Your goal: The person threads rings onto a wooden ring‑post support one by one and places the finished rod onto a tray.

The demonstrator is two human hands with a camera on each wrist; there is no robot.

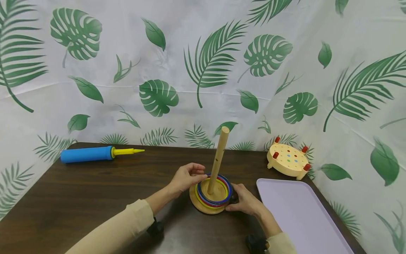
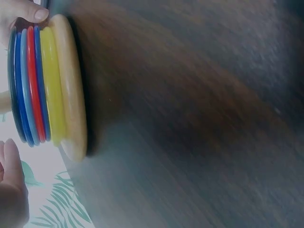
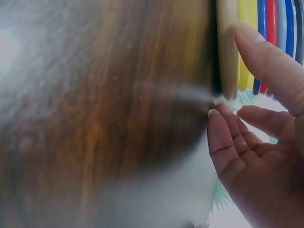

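Resting on the dark wooden surface (image 1: 95, 197), the ring-stacking toy sits near the front middle, its round wooden base (image 1: 203, 206) flat and its peg (image 1: 218, 160) leaning slightly to the right. All the coloured rings (image 1: 213, 192) visible lie stacked on the base around the foot of the peg; the left wrist view shows yellow lowest, then blue, red, light blue and darker blue above it, so at least 5 rings are in the pile. No ring lies loose elsewhere in view, and none is lifted yet.

The left hand (image 1: 187, 176) curls its fingers over the far left rim of the stack, its thumb tip touching the top rings. The right hand (image 1: 245, 201) sits at the near right edge of the base, fingers relaxed and fairly straight, its thumb lying along the rim; I cannot tell whether it truly clasps anything.

Judging from this, the stack is whole and the work on it is only at its start, with both hands settling around it.

A lilac tray (image 1: 298, 215) lies to the right, a blue and yellow pump (image 1: 92, 153) at the far left, and a small pegged wooden stool-like toy (image 1: 288, 159) at the far right.
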